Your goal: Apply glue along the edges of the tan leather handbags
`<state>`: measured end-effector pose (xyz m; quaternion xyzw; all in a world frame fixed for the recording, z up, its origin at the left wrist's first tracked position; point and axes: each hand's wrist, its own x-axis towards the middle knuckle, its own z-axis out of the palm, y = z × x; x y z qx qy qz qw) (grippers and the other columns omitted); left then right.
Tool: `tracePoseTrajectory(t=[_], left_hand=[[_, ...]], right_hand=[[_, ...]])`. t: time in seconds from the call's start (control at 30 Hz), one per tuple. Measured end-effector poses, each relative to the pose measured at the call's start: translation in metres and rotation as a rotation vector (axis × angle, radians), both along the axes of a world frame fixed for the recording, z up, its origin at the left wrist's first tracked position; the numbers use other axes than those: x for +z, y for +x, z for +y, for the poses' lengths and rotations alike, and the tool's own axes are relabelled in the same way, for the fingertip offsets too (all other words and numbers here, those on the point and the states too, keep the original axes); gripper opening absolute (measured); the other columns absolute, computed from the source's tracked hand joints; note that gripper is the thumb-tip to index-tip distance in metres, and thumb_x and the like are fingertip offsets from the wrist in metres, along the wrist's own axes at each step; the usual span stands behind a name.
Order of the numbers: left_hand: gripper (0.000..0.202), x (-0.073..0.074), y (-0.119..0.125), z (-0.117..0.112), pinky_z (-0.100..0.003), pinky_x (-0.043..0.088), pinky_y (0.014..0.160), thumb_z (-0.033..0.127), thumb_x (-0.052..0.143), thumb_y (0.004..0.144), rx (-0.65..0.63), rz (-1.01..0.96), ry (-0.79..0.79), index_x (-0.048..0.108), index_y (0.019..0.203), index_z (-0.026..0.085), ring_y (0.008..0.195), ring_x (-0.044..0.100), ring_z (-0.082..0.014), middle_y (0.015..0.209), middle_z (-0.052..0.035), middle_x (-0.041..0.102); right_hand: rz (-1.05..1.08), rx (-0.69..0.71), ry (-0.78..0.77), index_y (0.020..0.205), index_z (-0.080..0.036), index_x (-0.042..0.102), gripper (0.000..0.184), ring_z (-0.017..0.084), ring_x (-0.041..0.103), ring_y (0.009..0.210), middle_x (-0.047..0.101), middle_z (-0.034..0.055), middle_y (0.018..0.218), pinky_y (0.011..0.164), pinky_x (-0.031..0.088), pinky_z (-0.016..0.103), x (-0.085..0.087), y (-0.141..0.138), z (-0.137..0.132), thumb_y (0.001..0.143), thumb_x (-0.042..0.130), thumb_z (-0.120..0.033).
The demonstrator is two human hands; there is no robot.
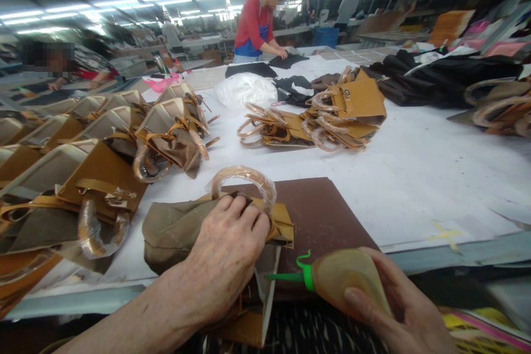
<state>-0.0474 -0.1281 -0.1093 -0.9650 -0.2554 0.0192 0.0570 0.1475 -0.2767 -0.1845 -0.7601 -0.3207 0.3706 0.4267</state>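
Note:
My left hand [232, 238] is closed over the upper part of a tan handbag [284, 221], fingers curled at the base of its plastic-wrapped round handle [249, 174]. The bag's brown cloth lining [170, 229] bulges out to the left. My right hand [398, 298] grips a glue bottle [348, 279] with a green nozzle [286, 276]. The nozzle points left, its tip at the pale edge of the bag's open side panel [267, 287]; I cannot tell whether it touches. Part of the bag hangs below the table edge.
A dark brown board [323, 210] lies under the bag on the white-covered table [435, 177]. Rows of similar bags [99, 171] stand at left, with more bags [352, 105] further back. A person in red [253, 25] works across the table, near black material [448, 77].

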Motion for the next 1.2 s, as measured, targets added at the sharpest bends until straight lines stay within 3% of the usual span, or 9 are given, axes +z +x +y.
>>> tracePoseTrajectory(t=[0.17,0.5,0.63,0.77,1.03,1.2], left_hand=[[0.012,0.001,0.001,0.002,-0.041,0.037,0.07,0.011,0.051,0.075,0.007,-0.008,0.002,0.056,0.084,0.015,0.077,0.044,-0.0249,0.085,-0.0072,0.055],[0.011,0.013,0.007,0.022,-0.041,0.04,0.071,0.011,0.05,0.075,0.05,0.016,-0.04,0.054,0.084,0.015,0.079,0.046,-0.0256,0.084,-0.0068,0.056],[0.009,0.025,0.013,0.035,-0.039,0.04,0.072,0.01,0.051,0.075,0.04,0.04,-0.066,0.055,0.08,0.016,0.079,0.048,-0.0248,0.083,-0.0061,0.058],[0.007,0.031,0.018,0.048,-0.037,0.041,0.07,0.012,0.052,0.078,0.027,0.041,-0.041,0.057,0.078,0.016,0.079,0.052,-0.0245,0.079,-0.0056,0.06],[0.01,0.028,0.024,0.07,-0.032,0.039,0.063,0.01,0.055,0.073,0.011,-0.004,-0.046,0.059,0.075,0.018,0.076,0.055,-0.0233,0.073,-0.0044,0.06],[0.01,0.024,0.025,0.076,-0.031,0.038,0.062,0.01,0.055,0.072,0.002,-0.036,-0.032,0.059,0.075,0.018,0.074,0.055,-0.0221,0.073,-0.0036,0.06]], right_hand=[[-0.157,0.076,0.015,0.109,-0.025,0.046,0.05,0.026,0.056,0.093,0.061,0.0031,0.101,0.077,0.044,0.032,-0.022,0.017,0.012,0.072,0.058,-0.056],[-0.218,0.089,0.091,0.111,-0.024,0.044,0.053,0.028,0.054,0.097,0.058,0.0057,0.105,0.084,0.042,0.039,-0.04,0.025,0.032,0.071,0.059,-0.056],[-0.262,0.006,0.176,0.108,-0.024,0.047,0.052,0.029,0.052,0.099,0.058,0.0048,0.105,0.086,0.04,0.04,-0.044,0.024,0.036,0.069,0.06,-0.056],[-0.26,0.029,0.176,0.112,-0.023,0.044,0.052,0.028,0.054,0.096,0.059,0.0046,0.103,0.085,0.041,0.04,-0.047,0.029,0.048,0.073,0.056,-0.055],[-0.303,0.04,0.23,0.111,-0.021,0.045,0.054,0.028,0.056,0.095,0.06,0.0065,0.104,0.083,0.045,0.038,-0.052,0.037,0.063,0.07,0.059,-0.053],[-0.258,0.039,0.235,0.113,-0.022,0.043,0.052,0.027,0.054,0.098,0.058,0.0062,0.106,0.087,0.042,0.039,-0.051,0.038,0.066,0.073,0.057,-0.053]])
